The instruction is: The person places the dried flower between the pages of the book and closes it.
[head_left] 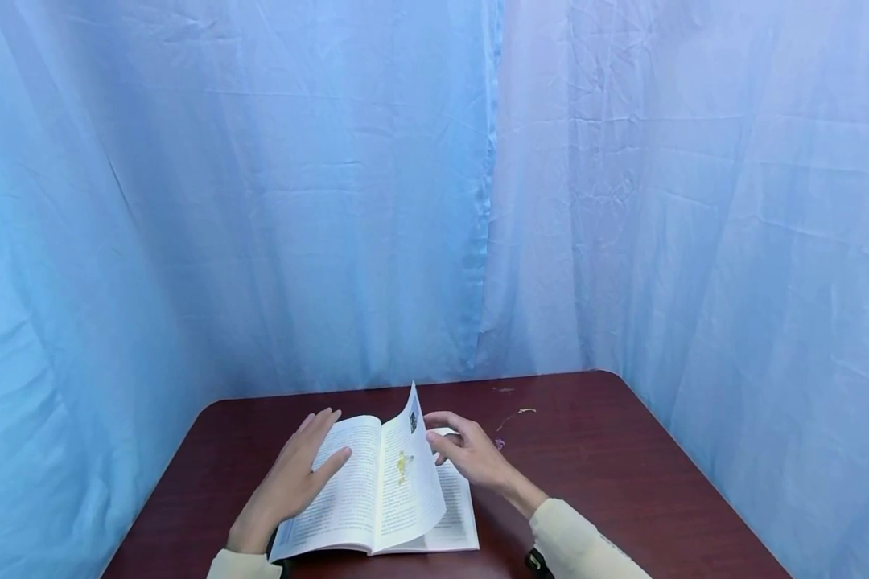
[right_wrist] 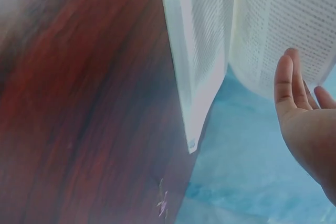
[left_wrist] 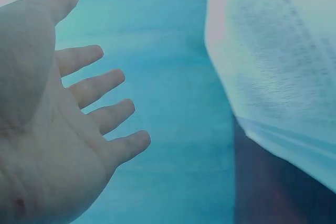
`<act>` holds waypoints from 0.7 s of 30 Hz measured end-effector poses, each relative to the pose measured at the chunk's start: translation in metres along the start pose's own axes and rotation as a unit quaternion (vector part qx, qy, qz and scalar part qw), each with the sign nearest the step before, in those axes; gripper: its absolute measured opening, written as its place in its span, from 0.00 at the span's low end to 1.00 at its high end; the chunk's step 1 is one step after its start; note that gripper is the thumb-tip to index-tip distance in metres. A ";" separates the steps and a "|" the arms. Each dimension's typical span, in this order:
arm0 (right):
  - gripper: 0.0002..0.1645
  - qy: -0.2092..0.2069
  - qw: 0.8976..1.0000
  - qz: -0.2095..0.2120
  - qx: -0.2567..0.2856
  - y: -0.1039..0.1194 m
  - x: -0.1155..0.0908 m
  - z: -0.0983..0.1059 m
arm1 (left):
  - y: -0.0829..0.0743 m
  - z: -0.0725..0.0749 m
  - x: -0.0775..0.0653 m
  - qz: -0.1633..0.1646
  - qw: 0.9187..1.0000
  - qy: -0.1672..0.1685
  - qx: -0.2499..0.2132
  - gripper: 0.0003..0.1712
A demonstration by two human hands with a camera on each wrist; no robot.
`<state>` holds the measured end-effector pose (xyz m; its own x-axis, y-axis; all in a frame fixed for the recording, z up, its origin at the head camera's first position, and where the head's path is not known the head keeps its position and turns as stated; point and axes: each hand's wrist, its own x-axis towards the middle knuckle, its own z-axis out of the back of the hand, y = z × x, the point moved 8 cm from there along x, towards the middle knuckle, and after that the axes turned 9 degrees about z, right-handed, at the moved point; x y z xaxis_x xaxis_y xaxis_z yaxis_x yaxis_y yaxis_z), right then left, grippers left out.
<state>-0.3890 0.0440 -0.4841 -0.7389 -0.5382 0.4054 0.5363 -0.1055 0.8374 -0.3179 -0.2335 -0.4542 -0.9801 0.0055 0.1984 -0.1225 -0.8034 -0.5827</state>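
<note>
An open book [head_left: 343,490] lies near the front of the table, with one page [head_left: 422,503] standing up from its right half. A small yellow dried flower [head_left: 401,465] shows against that raised page. My right hand [head_left: 478,462] is on the page's right side, fingertips close to its upper part and fingers extended in the right wrist view. Over the left half of the book, my left hand [head_left: 290,482] is held with fingers straight and thumb spread. Its palm [left_wrist: 58,129] shows bare in the left wrist view.
Right of the book, a purple flower [head_left: 500,443] and a thin yellow sprig [head_left: 525,411] lie on the dark red table [head_left: 608,474]. A small dark sprig [head_left: 503,390] is near the back edge. Blue curtains [head_left: 333,201] hang behind and on both sides.
</note>
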 end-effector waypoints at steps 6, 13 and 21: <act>0.28 0.032 0.999 0.026 -0.007 0.011 0.005 -0.018 | -0.015 0.021 -0.006 -0.027 0.999 -0.030 -0.002 0.44; 0.35 0.108 0.990 0.046 -0.082 0.023 0.006 -0.044 | -0.027 0.035 -0.010 -0.037 0.998 -0.050 0.003 0.45; 0.37 0.179 0.965 0.102 -0.164 0.029 0.004 -0.074 | -0.030 0.042 -0.014 -0.041 0.997 -0.057 0.009 0.44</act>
<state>-0.3461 -0.0232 -0.4853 -0.4474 -0.8236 0.3487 0.7997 -0.1939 0.5682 -0.2939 -0.2348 -0.4067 -0.9426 0.0039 0.3338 -0.1969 -0.8139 -0.5466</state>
